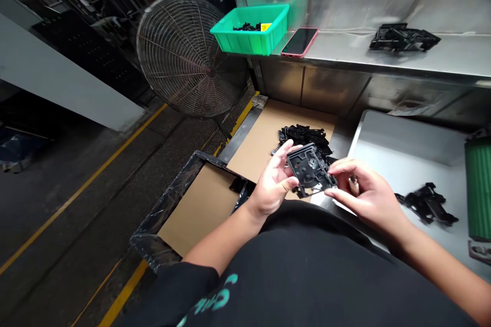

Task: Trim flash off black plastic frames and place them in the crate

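My left hand (271, 184) grips a flat black molded plastic part (307, 168) by its left edge, thumb on the near side and fingers behind. The part has a raised frame, small holes and cut-outs, and is tilted towards me. At its right edge my right hand (364, 191) closes thumb and index finger on the part. A small metallic piece (353, 184), too little seen to name, shows within the curled fingers of that hand. Behind the held part, a pile of similar black plastic parts (305, 135) lies on a cardboard sheet (261, 145).
A white tray (358, 133) with black parts (431, 204) stands at right, beside a green ribbed cylinder (477, 189). The metal shelf (345, 46) bears a green bin (249, 36), a phone (300, 42) and a black assembly (402, 38). A fan (187, 56) and a plastic-lined box (172, 189) are leftward.
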Demonstrator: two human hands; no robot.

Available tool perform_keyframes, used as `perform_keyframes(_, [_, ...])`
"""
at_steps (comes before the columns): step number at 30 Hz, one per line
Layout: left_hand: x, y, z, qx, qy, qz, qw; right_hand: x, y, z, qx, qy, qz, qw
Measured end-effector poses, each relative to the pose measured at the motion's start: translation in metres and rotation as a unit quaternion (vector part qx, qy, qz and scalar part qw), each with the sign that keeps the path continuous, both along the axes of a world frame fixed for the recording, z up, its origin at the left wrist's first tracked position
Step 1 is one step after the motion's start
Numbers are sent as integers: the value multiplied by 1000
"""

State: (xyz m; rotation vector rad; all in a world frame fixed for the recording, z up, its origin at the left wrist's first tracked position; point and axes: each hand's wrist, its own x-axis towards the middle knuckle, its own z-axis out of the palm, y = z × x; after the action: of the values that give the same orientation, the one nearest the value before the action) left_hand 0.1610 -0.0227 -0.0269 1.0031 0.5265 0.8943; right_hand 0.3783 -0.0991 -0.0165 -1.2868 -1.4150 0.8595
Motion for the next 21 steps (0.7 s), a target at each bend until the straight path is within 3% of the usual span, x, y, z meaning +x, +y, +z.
perform_keyframes(5, [-7,1,4,36,44,-82,995,-10,-2,0,18,44,14,999])
perform_keyframes(10, [-15,3,8,120,87,-98,984,-5,-1,11,45,62,106,991])
perform_keyframes(14, [-14,5,11,152,49,-140,977,6,1,13,55,77,61,994])
perform_keyframes(17, [-13,6,12,160,43,-170,971,17,4,12,28,29,80,996])
perform_keyframes(21, [-11,7,11,165,61,-192,966,31,8,15,56,-65,143,986])
